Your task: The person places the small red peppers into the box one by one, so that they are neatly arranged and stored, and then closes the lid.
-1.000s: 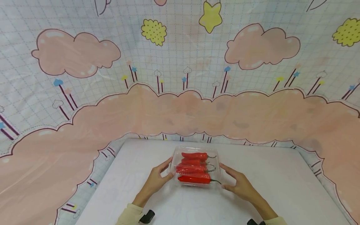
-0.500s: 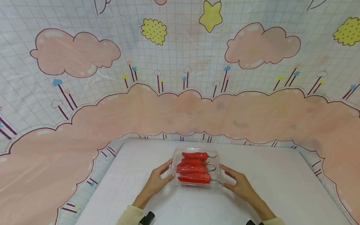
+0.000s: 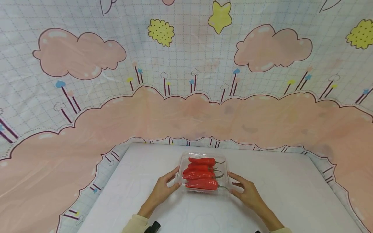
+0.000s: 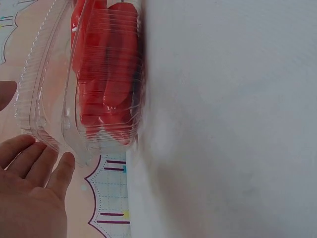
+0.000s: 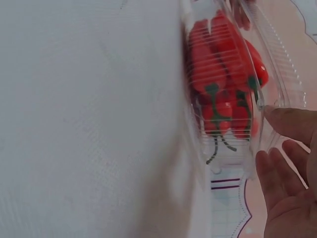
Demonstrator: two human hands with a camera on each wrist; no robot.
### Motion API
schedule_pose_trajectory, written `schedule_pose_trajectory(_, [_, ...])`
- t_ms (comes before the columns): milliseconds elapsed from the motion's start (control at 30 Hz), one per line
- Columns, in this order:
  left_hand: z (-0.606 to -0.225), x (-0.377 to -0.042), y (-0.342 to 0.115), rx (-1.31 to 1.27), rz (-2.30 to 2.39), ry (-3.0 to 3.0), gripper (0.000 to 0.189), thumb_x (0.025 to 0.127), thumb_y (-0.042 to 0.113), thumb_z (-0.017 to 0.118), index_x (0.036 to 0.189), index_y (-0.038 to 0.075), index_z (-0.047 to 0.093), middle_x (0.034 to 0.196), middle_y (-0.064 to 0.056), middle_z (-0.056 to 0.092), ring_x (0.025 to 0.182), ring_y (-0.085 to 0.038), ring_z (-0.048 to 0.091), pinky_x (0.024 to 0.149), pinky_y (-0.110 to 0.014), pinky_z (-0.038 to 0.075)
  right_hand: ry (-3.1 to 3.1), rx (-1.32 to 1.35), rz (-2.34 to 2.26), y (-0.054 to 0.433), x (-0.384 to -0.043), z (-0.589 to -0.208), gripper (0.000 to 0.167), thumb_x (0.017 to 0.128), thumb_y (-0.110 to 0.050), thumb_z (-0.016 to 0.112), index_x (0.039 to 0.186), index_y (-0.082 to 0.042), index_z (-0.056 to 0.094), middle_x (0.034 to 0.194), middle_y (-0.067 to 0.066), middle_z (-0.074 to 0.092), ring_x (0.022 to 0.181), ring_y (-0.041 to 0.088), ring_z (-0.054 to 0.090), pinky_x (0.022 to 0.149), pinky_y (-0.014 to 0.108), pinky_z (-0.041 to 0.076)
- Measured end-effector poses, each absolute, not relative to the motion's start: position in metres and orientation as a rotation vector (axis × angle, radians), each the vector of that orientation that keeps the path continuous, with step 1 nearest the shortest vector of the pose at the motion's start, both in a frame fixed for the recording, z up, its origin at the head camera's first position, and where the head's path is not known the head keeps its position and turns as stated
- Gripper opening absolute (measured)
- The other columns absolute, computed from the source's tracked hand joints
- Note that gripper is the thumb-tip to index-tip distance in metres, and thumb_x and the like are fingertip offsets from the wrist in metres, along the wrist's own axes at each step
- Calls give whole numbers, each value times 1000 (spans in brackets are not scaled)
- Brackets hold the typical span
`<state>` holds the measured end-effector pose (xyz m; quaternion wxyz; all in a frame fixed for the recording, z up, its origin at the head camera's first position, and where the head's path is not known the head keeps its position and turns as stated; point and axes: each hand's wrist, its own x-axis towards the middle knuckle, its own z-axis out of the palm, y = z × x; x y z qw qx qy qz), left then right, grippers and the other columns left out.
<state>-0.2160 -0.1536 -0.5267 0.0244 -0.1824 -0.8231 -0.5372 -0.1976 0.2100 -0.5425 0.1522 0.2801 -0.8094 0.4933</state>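
A clear plastic clamshell box (image 3: 204, 154) sits on the white table, its lid over several red chili peppers (image 3: 201, 175) with green stems. The peppers lie side by side, stems to the right. At the box's left side is my left hand (image 3: 161, 191); its fingertips and thumb meet the edge, fingers extended. On the opposite side, my right hand (image 3: 249, 194) has its fingertips and thumb at the edge. In the right wrist view, the right thumb (image 5: 290, 121) touches the rim while the other fingers lie beside the wall. Ribbed plastic (image 4: 111, 74) partly blurs the peppers in the left wrist view.
A white tabletop (image 3: 279, 181) surrounds the box. Behind and beside it hangs a patterned cloth (image 3: 186, 119) with pink clouds and stars. Pale sleeves (image 3: 135, 223) and a dark wrist-worn device (image 3: 152, 227) show at the lower edge.
Both hands stay at the box's sides, with only slight shifts of the fingers. The glare and lid lines over the front peppers have changed a little. The box remains in place.
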Motion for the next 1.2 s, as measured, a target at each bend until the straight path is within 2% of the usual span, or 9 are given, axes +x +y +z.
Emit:
schedule_pose_trajectory(333, [-528, -214, -154, -567, -1728, -2511, 61, 88, 13, 72, 145, 6, 48, 151, -11, 47, 137, -32, 47, 108, -44, 41, -2340, 721, 1314, 205, -196, -547, 68, 69, 14, 77, 132, 2, 57, 135, 19, 60, 126, -12, 45, 83, 34, 58])
schedule_pose_trajectory(633, [-538, -214, -155, -597, -1698, -2503, 59, 89, 12, 70, 144, 4, 48, 150, -10, 48, 139, -32, 44, 106, -43, 43, -2403, 634, 1214, 202, -192, -555, 65, 74, 12, 73, 135, -5, 56, 137, 13, 60, 129, -16, 38, 91, 34, 55])
schedule_pose_trajectory(933, [-539, -213, -155, -588, -1723, -2503, 59, 90, 10, 69, 145, 5, 48, 152, -7, 47, 140, -31, 43, 105, -41, 44, -2406, 612, 1287, 201, -189, -558, 57, 78, 9, 72, 132, -3, 58, 137, 12, 61, 128, -15, 40, 89, 36, 56])
schedule_pose_trajectory(1200, [-540, -212, -156, -574, -1736, -2519, 59, 91, 9, 68, 145, 7, 48, 152, -6, 47, 139, -30, 44, 104, -42, 46, -2351, 524, 1274, 196, -189, -560, 50, 75, 10, 74, 122, -5, 64, 130, 10, 66, 123, -15, 46, 80, 36, 58])
